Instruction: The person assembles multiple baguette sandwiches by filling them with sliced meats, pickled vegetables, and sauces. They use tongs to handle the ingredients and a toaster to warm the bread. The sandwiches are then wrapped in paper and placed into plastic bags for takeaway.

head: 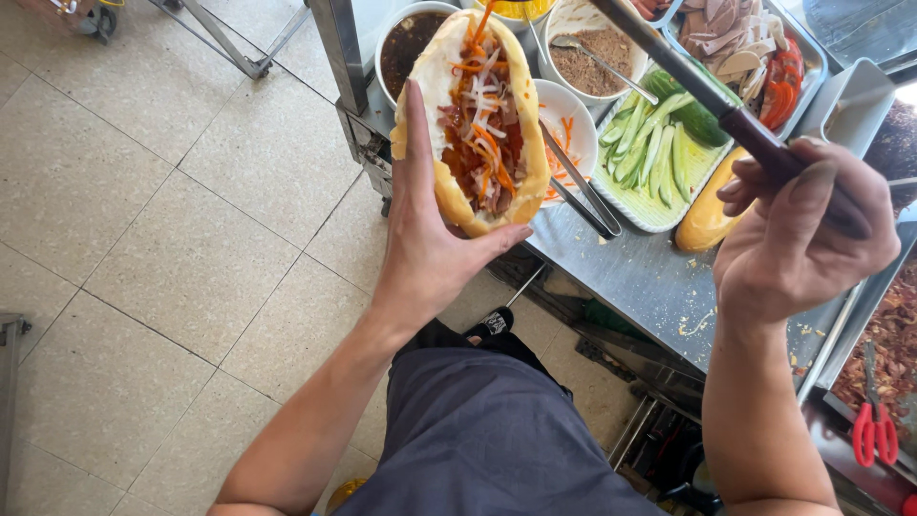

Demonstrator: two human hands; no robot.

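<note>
Pale floor tiles fill the left of the view, and a steel counter crowded with food runs along the right. Out over the counter's edge, the left hand cradles a split baguette sandwich from beneath, thumb up one side and fingers curled round the other; it is packed with meat and shredded carrot and white radish. The right hand is clenched round the dark handle of a long utensil that slants up over a tray of cucumber strips. Tongs rest on a white bowl; a plain bread roll lies beside the tray, red scissors lower right
</note>
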